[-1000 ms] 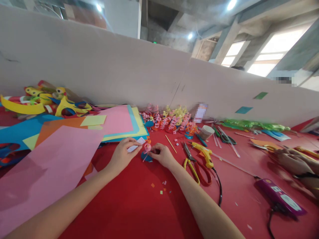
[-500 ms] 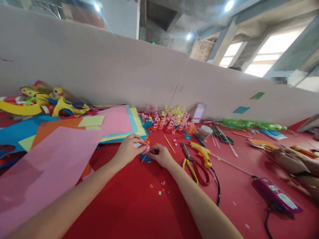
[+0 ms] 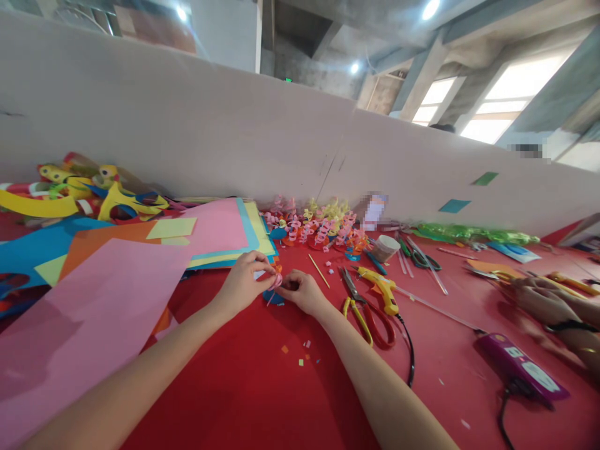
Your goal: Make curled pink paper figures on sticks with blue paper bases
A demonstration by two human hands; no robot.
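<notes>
My left hand (image 3: 246, 281) pinches a small curled pink paper strip (image 3: 277, 281) between thumb and fingertips. From the other side my right hand (image 3: 304, 292) has its thumb and forefinger closed on the same strip, low down. Directly under the fingertips is a blue paper base (image 3: 273, 299), with a bit of orange showing just above the curl. The fingers partly hide how these pieces join. Beyond the hands stands a cluster of pink curled paper flowers (image 3: 323, 230), some yellow, on coloured bases.
Coloured sheets (image 3: 94, 300) cover the left side. Right of my hands lie a wooden stick (image 3: 319, 270), scissors (image 3: 360, 303), a yellow glue gun (image 3: 382, 289) with its cord and a purple device (image 3: 520, 369). Another person's hands (image 3: 544, 303) work at the far right. A white partition (image 3: 187, 137) runs behind.
</notes>
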